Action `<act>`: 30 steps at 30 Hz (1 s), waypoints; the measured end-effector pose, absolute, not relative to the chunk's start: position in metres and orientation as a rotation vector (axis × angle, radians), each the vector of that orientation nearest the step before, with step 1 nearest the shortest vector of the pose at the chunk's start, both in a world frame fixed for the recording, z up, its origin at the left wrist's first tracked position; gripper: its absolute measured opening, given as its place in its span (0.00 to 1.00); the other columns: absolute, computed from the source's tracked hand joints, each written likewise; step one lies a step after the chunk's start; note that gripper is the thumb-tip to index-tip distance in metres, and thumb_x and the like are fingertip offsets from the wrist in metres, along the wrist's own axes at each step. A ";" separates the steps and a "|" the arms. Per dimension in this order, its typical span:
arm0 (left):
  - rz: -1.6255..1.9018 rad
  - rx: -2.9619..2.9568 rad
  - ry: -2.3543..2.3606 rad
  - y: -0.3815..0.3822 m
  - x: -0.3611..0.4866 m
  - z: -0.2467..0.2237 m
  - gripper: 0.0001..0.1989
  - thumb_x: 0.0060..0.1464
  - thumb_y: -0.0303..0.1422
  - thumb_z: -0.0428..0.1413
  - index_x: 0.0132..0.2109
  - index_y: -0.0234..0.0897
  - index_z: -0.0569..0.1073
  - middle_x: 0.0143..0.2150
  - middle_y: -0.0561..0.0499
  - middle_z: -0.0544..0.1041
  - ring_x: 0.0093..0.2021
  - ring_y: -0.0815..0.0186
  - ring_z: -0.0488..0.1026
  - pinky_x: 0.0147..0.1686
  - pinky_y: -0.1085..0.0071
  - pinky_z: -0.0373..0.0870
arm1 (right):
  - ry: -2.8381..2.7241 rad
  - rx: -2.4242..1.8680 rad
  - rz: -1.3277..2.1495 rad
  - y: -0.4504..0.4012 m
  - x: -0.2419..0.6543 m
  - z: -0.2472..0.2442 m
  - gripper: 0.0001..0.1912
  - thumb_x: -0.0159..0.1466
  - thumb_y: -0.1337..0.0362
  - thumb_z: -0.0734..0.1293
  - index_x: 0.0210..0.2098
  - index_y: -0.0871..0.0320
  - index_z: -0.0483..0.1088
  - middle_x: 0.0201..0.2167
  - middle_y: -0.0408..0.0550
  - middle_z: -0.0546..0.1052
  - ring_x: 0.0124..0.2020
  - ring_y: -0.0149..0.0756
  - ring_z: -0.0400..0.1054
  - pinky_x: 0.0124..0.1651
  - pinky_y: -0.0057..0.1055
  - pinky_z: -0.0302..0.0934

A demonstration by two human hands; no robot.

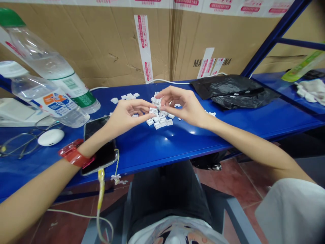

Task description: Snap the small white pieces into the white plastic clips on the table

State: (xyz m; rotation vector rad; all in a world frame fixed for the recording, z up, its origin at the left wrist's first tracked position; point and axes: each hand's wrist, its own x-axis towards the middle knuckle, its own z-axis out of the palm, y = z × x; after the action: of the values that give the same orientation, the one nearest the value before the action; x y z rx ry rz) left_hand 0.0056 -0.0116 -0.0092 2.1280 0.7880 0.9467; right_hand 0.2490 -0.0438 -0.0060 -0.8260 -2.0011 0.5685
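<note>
A phone (105, 154) lies on the blue bench (149, 149). The left hand (123, 114) pinches a white piece (153, 110) between thumb and fingers, near a pile of similar pieces (162, 123); the right hand (186, 105) curls its fingers beside it, grip unclear. Farther right lies a black bag (236, 91).

So, outfit rundown: white tee (149, 237) with some kind of cartoon-looking print across the front, dark lines plus peachy patches, though most of it's cut off at the bottom edge. The right sleeve (290, 206) is short, loose and plain whitish. Black bottoms (169, 196), can't tell if they're trousers or shorts. Best bit is on the left wrist: a chunky see-through red wristband (77, 154), kinda watch-shaped, going pinkish along one edge. Left hand (127, 113) and right hand (184, 105) are both bare, forearms too.
</note>
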 end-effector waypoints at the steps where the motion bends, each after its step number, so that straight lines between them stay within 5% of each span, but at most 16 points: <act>1: 0.952 2.115 0.785 -0.012 0.006 -0.010 0.14 0.53 0.37 0.70 0.46 0.39 0.86 0.38 0.49 0.87 0.36 0.63 0.83 0.40 0.69 0.83 | -1.972 -0.826 0.568 -0.045 0.245 -0.009 0.09 0.70 0.60 0.70 0.46 0.58 0.76 0.40 0.48 0.79 0.39 0.35 0.72 0.45 0.34 0.67; 14: 0.959 2.088 0.788 -0.017 0.010 -0.012 0.11 0.52 0.37 0.70 0.42 0.39 0.87 0.36 0.49 0.87 0.35 0.62 0.83 0.40 0.67 0.84 | -2.035 -0.784 0.314 -0.048 0.237 -0.019 0.07 0.71 0.64 0.68 0.35 0.55 0.74 0.35 0.46 0.79 0.34 0.34 0.69 0.40 0.35 0.65; 19: 1.032 2.270 0.776 -0.018 0.010 -0.011 0.15 0.56 0.43 0.68 0.43 0.37 0.87 0.37 0.48 0.86 0.32 0.65 0.78 0.37 0.70 0.80 | -1.847 -0.786 0.685 -0.044 0.234 -0.020 0.15 0.67 0.51 0.74 0.37 0.56 0.74 0.35 0.46 0.79 0.37 0.34 0.70 0.38 0.32 0.65; 24: 1.072 2.473 0.674 -0.023 0.009 -0.009 0.14 0.62 0.45 0.65 0.44 0.40 0.86 0.32 0.50 0.83 0.29 0.66 0.74 0.35 0.69 0.75 | -1.823 -0.841 1.155 -0.042 0.237 -0.017 0.24 0.64 0.42 0.76 0.33 0.58 0.74 0.26 0.42 0.75 0.28 0.29 0.65 0.30 0.28 0.59; 30: 1.115 2.471 0.688 -0.027 0.011 -0.008 0.15 0.62 0.47 0.65 0.45 0.41 0.86 0.31 0.51 0.82 0.29 0.65 0.75 0.37 0.68 0.76 | -1.876 -0.760 1.133 -0.044 0.236 -0.013 0.25 0.66 0.42 0.74 0.31 0.58 0.72 0.26 0.41 0.74 0.28 0.28 0.64 0.30 0.28 0.57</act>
State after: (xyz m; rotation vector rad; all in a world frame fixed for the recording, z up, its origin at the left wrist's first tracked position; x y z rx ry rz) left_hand 0.0110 -0.0275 -0.0082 2.4714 0.6883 1.1149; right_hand 0.2361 -0.0438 -0.0127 -0.7597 -1.8757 1.1333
